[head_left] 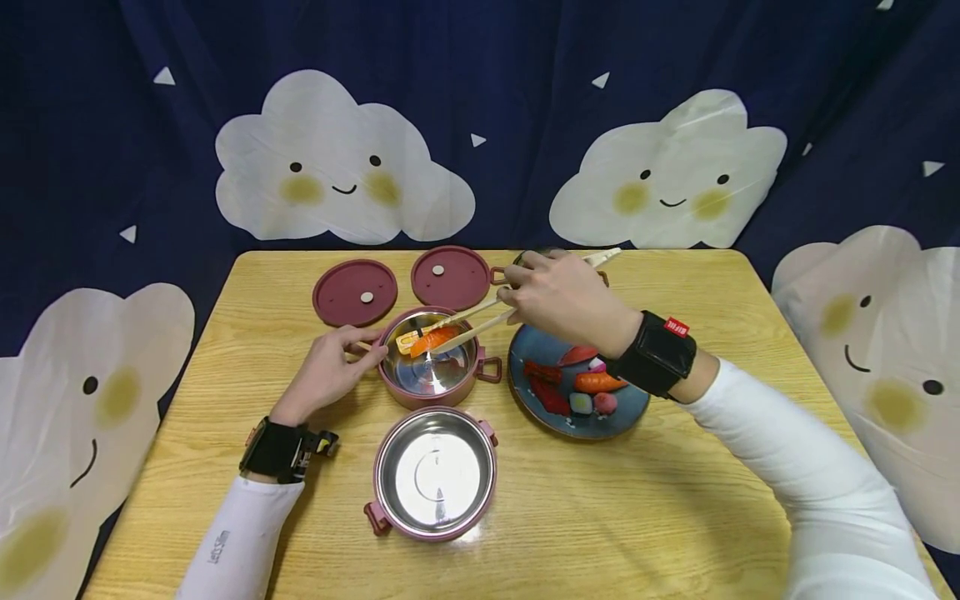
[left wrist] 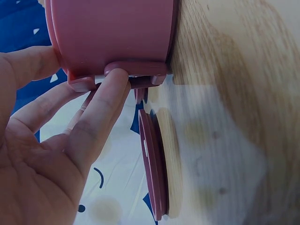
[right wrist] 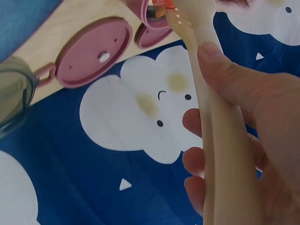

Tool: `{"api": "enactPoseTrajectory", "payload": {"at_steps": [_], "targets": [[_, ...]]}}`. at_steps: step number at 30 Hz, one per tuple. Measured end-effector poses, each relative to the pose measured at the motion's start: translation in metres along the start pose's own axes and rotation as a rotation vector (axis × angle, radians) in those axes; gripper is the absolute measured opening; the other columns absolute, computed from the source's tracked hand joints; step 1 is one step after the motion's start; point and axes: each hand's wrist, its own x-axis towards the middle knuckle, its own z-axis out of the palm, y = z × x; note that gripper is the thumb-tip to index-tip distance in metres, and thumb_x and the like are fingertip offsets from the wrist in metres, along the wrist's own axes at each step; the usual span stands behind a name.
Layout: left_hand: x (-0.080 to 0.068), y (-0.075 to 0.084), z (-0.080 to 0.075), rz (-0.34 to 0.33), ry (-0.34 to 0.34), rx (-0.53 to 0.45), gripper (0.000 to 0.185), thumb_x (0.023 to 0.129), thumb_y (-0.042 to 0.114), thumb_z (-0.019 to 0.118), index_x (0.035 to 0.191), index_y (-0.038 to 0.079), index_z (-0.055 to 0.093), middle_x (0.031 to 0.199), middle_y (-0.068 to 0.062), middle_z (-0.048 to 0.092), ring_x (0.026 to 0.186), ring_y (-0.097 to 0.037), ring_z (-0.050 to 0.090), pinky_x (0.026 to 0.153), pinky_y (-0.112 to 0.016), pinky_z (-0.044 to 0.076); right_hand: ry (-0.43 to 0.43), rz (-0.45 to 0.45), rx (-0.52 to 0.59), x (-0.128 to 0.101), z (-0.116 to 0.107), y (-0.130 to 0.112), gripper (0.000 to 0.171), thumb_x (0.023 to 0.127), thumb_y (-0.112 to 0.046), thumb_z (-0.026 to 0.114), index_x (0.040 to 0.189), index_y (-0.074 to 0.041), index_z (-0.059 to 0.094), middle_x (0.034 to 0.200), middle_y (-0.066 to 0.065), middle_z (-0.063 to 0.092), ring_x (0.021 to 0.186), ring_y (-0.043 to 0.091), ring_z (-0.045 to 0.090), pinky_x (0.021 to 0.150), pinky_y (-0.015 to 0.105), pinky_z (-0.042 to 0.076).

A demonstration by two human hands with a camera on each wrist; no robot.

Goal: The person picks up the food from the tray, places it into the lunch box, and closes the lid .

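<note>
My left hand (head_left: pixel 337 367) pinches the left handle of a pink steel-lined container (head_left: pixel 431 375) between thumb and index finger; in the left wrist view the index fingertip (left wrist: pixel 117 77) presses on that handle (left wrist: pixel 136 70). With my right hand (head_left: pixel 555 296) I grip a pair of pale chopsticks (head_left: pixel 468 321). They pinch an orange sushi piece (head_left: pixel 431 340) just above the container's bowl. The right wrist view shows the chopsticks (right wrist: pixel 211 93) running up from my fingers to the orange piece (right wrist: pixel 161 3) at the top edge.
A blue plate (head_left: pixel 540 412) with several toy food pieces lies right of the container. A second, empty container (head_left: pixel 435 475) sits nearer me. Two pink lids (head_left: pixel 355 292) (head_left: pixel 450 277) lie behind. Another container is partly hidden behind my right hand.
</note>
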Motion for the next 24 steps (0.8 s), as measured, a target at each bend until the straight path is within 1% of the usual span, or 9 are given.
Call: {"api": "enactPoseTrajectory", "payload": {"at_steps": [5,9,13,17,21,24], "targets": [[0.0,0.0,0.0,0.004,0.002,0.001,0.039,0.103,0.029,0.07,0.135,0.007,0.072,0.121,-0.018,0.073,0.11,-0.039,0.072,0.086,-0.044,0.058,-0.031,0.014,-0.005,0.007,0.009,-0.01,0.028,0.087,-0.046,0.083,0.102,-0.023,0.082,0.1,0.002,0.073,0.091,0.024,0.069,0.073,0.037,0.058],[0.0,0.0,0.0,-0.001,0.0,0.005,0.039,0.103,0.029,0.07,0.135,0.007,0.072,0.121,-0.018,0.073,0.11,-0.039,0.072,0.086,-0.041,0.057,-0.01,0.024,0.009,0.009,0.015,-0.017,0.026,0.086,-0.045,0.084,0.099,-0.022,0.082,0.099,0.003,0.073,0.091,0.024,0.069,0.068,0.037,0.056],[0.0,0.0,0.0,-0.002,-0.003,0.002,0.039,0.104,0.029,0.069,0.135,0.006,0.072,0.122,-0.019,0.073,0.111,-0.039,0.072,0.086,-0.043,0.057,0.022,0.04,0.007,0.009,0.019,-0.022,0.025,0.084,-0.044,0.085,0.096,-0.022,0.082,0.097,0.002,0.073,0.088,0.023,0.068,0.064,0.037,0.055],[0.0,0.001,0.0,-0.006,-0.005,0.0,0.039,0.104,0.029,0.069,0.136,0.007,0.071,0.122,-0.018,0.073,0.111,-0.039,0.072,0.087,-0.043,0.057,0.025,0.045,0.008,0.009,0.019,-0.024,0.025,0.084,-0.044,0.086,0.096,-0.022,0.082,0.097,0.002,0.073,0.088,0.024,0.068,0.064,0.037,0.055],[-0.001,0.001,0.0,-0.01,-0.008,0.0,0.04,0.104,0.029,0.069,0.136,0.007,0.071,0.122,-0.018,0.073,0.111,-0.038,0.072,0.086,-0.041,0.057,0.0,0.045,0.013,0.008,0.018,-0.026,0.026,0.085,-0.044,0.086,0.098,-0.023,0.082,0.1,0.001,0.075,0.092,0.023,0.069,0.066,0.038,0.057],[-0.001,0.001,0.0,-0.01,-0.006,-0.001,0.039,0.104,0.029,0.069,0.136,0.007,0.071,0.122,-0.018,0.073,0.111,-0.039,0.072,0.086,-0.042,0.057,-0.017,0.048,0.01,0.008,0.016,-0.027,0.027,0.086,-0.045,0.084,0.101,-0.023,0.082,0.101,0.001,0.075,0.094,0.023,0.069,0.067,0.038,0.057]]}}
